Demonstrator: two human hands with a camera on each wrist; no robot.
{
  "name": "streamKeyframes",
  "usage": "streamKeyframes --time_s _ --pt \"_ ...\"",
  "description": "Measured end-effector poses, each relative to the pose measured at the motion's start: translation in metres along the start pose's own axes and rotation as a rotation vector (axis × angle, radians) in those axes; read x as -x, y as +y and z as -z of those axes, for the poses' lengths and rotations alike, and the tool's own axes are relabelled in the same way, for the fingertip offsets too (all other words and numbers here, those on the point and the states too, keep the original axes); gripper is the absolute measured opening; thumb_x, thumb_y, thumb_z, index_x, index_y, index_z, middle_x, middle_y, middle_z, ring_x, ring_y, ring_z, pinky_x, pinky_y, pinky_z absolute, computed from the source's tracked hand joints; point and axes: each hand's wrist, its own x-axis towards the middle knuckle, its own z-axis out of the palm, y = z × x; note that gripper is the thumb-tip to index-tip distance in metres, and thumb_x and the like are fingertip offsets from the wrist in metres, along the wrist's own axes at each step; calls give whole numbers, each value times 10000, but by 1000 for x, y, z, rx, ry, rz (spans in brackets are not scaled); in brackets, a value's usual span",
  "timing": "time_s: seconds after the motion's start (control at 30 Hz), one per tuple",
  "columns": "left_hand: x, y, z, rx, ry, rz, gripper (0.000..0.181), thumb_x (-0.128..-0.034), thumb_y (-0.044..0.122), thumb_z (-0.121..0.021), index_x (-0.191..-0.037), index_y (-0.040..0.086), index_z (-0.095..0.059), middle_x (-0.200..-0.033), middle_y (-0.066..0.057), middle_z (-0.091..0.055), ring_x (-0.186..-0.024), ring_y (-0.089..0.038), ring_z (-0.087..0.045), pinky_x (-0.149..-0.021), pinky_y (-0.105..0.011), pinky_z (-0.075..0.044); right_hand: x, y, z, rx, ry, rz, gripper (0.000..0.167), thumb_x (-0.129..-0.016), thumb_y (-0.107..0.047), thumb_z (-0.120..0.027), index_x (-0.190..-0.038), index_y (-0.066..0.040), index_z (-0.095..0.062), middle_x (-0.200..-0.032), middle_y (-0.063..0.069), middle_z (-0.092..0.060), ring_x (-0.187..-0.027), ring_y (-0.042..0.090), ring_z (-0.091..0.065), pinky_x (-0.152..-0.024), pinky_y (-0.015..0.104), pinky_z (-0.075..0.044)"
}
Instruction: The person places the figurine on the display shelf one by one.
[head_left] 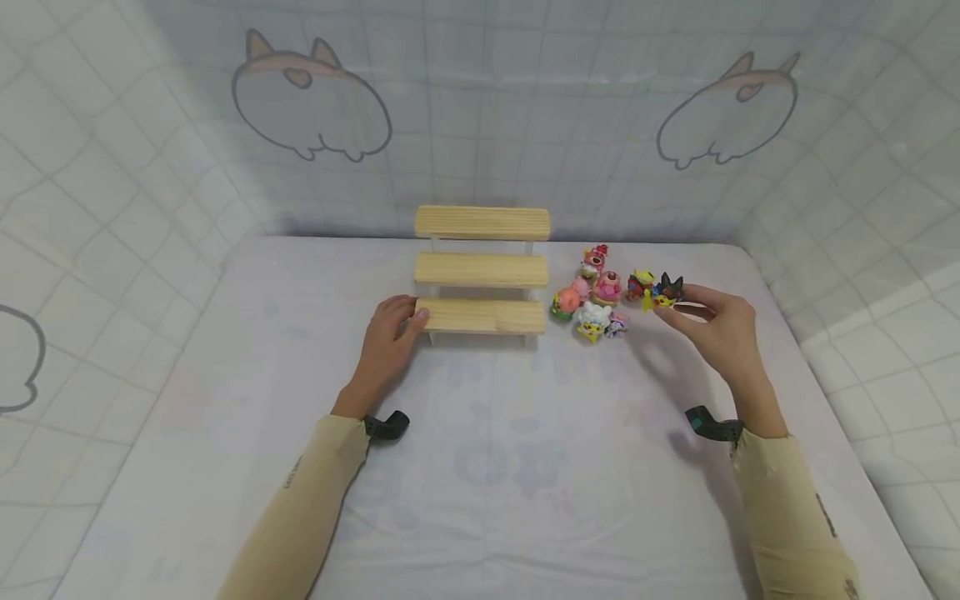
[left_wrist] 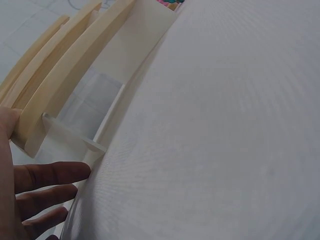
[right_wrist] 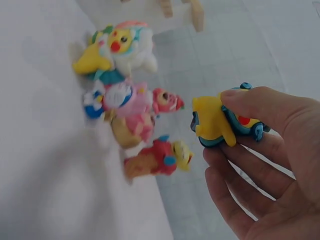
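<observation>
A three-tier wooden shelf point(head_left: 480, 315) with white supports stands at the middle back of the table. The left hand point(head_left: 387, 337) rests at the left end of its lowest tier, thumb on the wood; in the left wrist view the other fingers of the hand point(left_wrist: 42, 192) extend below the board. At the right, the right hand point(head_left: 716, 329) pinches a black-eared yellow and blue figurine point(head_left: 667, 292) between thumb and fingers. The right wrist view shows this figurine point(right_wrist: 212, 120) off the surface, the right hand point(right_wrist: 270, 160) curled round one side.
Several small figurines stand in a cluster right of the shelf: a white fluffy one point(head_left: 594, 318), a pink one point(head_left: 607, 287), and a red and yellow one point(head_left: 640, 284) nearest the right hand. A patterned cloth wall point(head_left: 487, 125) rises behind the white table point(head_left: 480, 517).
</observation>
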Motion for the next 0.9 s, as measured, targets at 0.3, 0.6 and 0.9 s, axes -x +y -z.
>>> streamKeyframes --time_s 0.3,0.6,0.9 --pt "0 2 1 1 -10 19 491 -1107 402 -518 -1208 -33 -722 -1446 -195 -622 -1483 -346 -433 -1262 -551 -288 -15 -27 -13 -33 22 19 481 -901 -257 -862 -1297 -16 -732 -1252 196 -739 -934 -101 -668 -880 100 -556" --pt "1 3 -2 8 -15 12 463 -1106 370 -527 -1182 -44 -721 -1428 -211 -626 -1473 -358 -441 -1260 -546 -293 -37 -67 -25 -101 63 65 475 -907 -234 -851 -1300 3 -726 -1254 186 -719 -920 -31 -721 -847 99 -565" --pt "0 4 -2 10 -13 13 468 -1106 382 -528 -1200 -33 -722 -1421 -191 -635 -1467 -339 -445 -1249 -546 -303 -63 -109 -51 -139 45 167 436 -913 -184 -844 -1266 42 -724 -1226 204 -738 -1089 355 -742 -987 458 -603"
